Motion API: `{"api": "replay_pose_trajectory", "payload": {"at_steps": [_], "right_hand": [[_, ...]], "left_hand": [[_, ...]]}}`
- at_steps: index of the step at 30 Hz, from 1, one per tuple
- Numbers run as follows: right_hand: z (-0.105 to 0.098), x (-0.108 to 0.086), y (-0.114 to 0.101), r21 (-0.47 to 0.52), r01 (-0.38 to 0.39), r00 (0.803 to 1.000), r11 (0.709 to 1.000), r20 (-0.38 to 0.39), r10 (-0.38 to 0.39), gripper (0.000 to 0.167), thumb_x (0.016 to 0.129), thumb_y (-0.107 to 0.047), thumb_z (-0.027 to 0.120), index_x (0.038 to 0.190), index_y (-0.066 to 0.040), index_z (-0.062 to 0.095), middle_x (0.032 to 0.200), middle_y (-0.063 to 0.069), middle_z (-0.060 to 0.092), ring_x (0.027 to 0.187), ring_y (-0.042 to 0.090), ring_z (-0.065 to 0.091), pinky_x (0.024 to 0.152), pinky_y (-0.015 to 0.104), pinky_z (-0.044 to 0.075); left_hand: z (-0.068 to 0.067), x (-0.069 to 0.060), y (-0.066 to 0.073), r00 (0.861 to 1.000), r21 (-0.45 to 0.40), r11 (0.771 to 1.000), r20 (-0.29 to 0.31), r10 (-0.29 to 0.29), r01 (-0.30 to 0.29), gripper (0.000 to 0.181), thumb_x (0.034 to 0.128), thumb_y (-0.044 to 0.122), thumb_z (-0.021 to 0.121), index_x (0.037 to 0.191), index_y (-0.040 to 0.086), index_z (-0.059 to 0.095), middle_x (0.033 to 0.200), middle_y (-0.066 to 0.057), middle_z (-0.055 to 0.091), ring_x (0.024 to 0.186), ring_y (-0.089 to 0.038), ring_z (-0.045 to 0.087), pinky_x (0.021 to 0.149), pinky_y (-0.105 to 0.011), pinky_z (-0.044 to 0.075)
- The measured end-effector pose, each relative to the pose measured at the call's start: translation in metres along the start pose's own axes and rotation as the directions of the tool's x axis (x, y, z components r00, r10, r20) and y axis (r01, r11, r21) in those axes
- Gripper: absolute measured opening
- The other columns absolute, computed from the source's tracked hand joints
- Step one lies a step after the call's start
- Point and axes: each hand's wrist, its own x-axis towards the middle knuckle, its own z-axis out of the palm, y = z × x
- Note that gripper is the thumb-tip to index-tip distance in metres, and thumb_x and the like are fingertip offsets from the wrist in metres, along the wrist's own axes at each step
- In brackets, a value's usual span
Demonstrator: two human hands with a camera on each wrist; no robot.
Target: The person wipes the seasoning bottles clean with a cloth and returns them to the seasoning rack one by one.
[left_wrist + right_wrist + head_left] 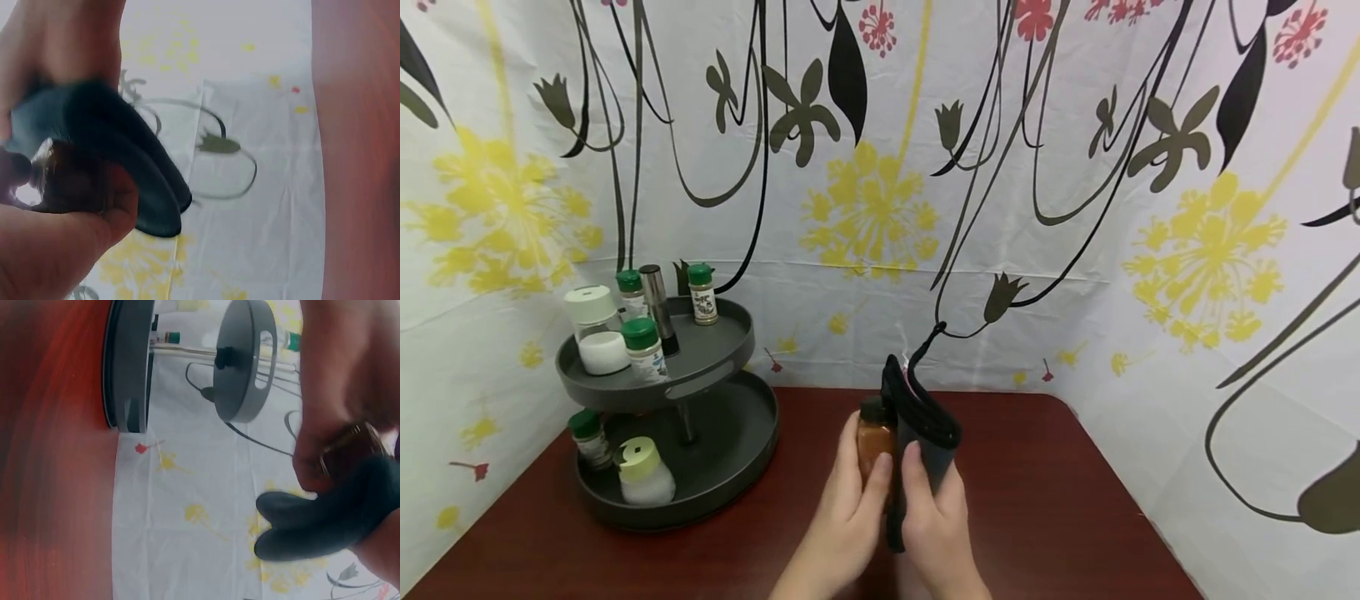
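Note:
In the head view, my left hand (pixel 841 510) grips a small amber bottle (pixel 874 442) with a black cap, held upright above the table. My right hand (pixel 936 521) holds a folded dark cloth (pixel 931 425), its thumb over the near side. The cloth lies against the bottle's right side. Seen from the left wrist, the cloth (pixel 134 144) bends around the bottle (pixel 75 178), partly covering it. From the right wrist, the bottle's glass base (pixel 350 450) shows beside two drooping folds of cloth (pixel 312 522).
A grey two-tier turntable rack (pixel 730 454) stands at the table's left. Green-capped spice jars (pixel 646 354), a white-lidded jar (pixel 597 333) and a steel cylinder (pixel 658 308) occupy its upper tier. A yellow-lidded container (pixel 646 475) sits below. Floral fabric (pixel 865 333) hangs behind the reddish-brown table (pixel 1037 500).

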Motion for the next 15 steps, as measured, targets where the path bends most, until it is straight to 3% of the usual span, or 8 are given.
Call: {"api": "replay_pose_trajectory", "payload": {"at_steps": [3,8,13,15], "right_hand": [[0.006,-0.003,0.002,0.012,0.004,1.000,1.000,-0.013,-0.004,0.039,0.111,-0.015,0.056,0.148,-0.005,0.052,0.122,0.011,0.069,0.108,0.010,0.067,0.096,0.022,0.054],[0.015,-0.011,0.009,-0.039,-0.040,0.996,0.998,-0.081,0.036,0.027,0.110,-0.023,0.061,0.131,-0.007,0.064,0.101,0.004,0.073,0.095,0.009,0.070,0.090,0.024,0.056],[0.015,-0.021,0.018,-0.080,-0.144,0.988,0.986,-0.069,0.139,0.036,0.114,-0.031,0.052,0.132,-0.005,0.068,0.121,0.006,0.077,0.111,0.003,0.068,0.099,0.021,0.054],[0.012,-0.020,0.018,-0.037,-0.210,0.977,0.977,-0.038,0.209,0.044,0.114,-0.036,0.050,0.139,-0.003,0.064,0.130,0.008,0.074,0.116,0.002,0.067,0.101,0.020,0.053]], "left_hand": [[0.007,0.000,0.001,0.999,0.004,0.999,-0.009,0.033,-0.033,0.057,0.1154,0.031,0.046,0.165,0.029,0.020,0.156,-0.003,0.047,0.137,-0.020,0.054,0.113,-0.037,0.048],[0.010,0.003,0.001,0.996,0.029,0.998,-0.069,0.051,-0.050,0.059,0.1143,0.031,0.049,0.166,0.025,0.022,0.157,-0.005,0.047,0.134,-0.020,0.057,0.110,-0.034,0.051],[0.007,0.007,-0.004,0.988,0.012,0.998,-0.142,0.069,-0.068,0.058,0.1145,0.031,0.049,0.165,0.020,0.024,0.150,-0.008,0.056,0.129,-0.023,0.062,0.105,-0.032,0.053],[0.006,0.008,-0.005,0.987,0.011,0.998,-0.146,0.063,-0.062,0.058,0.1143,0.031,0.050,0.165,0.020,0.024,0.149,-0.009,0.056,0.129,-0.023,0.062,0.106,-0.032,0.053]]}}
